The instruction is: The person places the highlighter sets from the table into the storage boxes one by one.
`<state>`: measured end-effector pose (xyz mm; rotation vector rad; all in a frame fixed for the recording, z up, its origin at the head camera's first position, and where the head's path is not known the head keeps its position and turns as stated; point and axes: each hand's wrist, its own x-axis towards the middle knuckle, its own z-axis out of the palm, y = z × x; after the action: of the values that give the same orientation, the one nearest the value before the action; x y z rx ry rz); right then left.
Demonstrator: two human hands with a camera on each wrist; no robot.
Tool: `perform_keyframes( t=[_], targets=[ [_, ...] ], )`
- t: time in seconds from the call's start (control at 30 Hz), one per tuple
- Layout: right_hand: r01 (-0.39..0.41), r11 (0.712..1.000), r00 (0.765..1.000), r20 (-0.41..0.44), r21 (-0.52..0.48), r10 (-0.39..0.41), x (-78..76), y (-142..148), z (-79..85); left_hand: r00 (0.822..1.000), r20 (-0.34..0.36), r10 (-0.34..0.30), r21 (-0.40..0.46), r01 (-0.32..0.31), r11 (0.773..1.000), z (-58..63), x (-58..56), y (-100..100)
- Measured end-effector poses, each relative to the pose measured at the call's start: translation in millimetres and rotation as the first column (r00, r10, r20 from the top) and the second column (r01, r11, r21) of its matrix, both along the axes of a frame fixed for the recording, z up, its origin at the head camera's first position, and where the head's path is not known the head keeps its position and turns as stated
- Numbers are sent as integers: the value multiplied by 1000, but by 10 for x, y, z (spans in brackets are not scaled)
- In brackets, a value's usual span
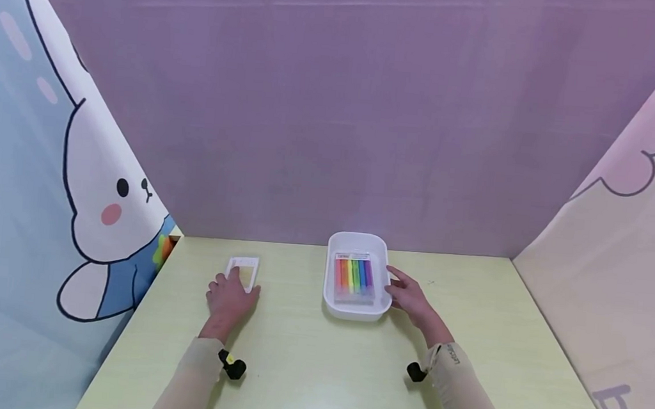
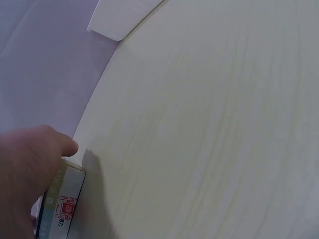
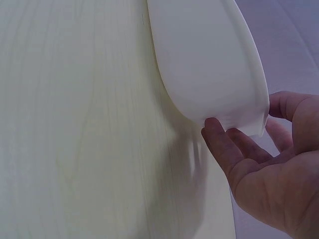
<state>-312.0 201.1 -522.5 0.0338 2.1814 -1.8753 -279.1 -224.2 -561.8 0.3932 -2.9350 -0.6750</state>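
Observation:
At the left of the table lies a small white box (image 1: 249, 273) with a tan panel on top. My left hand (image 1: 230, 296) spreads over its near end, index finger laid along the top and thumb out to the right. In the left wrist view, the box (image 2: 65, 206) shows a printed side with red marks, the hand covering much of its top. A white plastic tray (image 1: 353, 312) holds a clear pack of rainbow-coloured sticks (image 1: 354, 277). My right hand (image 1: 409, 299) grips the tray's right side; in the right wrist view, fingertips reach under the tray (image 3: 214, 64), thumb at its rim.
The pale wooden table (image 1: 314, 370) ends at a purple backdrop (image 1: 334, 115) behind the tray and box. Printed cloth panels, one with a cartoon rabbit (image 1: 113, 213), flank both sides. Black wrist cameras (image 1: 235, 368) sit at the cuffs.

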Motion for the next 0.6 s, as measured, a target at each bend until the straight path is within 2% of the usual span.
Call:
perform_keyframes(
  t=[0.3,0.6],
  targets=[
    [1,1000,1000,-6,20,-1,-1,-2,-9,1000,-1,19,14,-19,1000,-30,-36,-30],
    [0,1000,1000,1,4,0,5,5,1,1000,-28,6,24,-5,1000,44,6,89]
  ],
)
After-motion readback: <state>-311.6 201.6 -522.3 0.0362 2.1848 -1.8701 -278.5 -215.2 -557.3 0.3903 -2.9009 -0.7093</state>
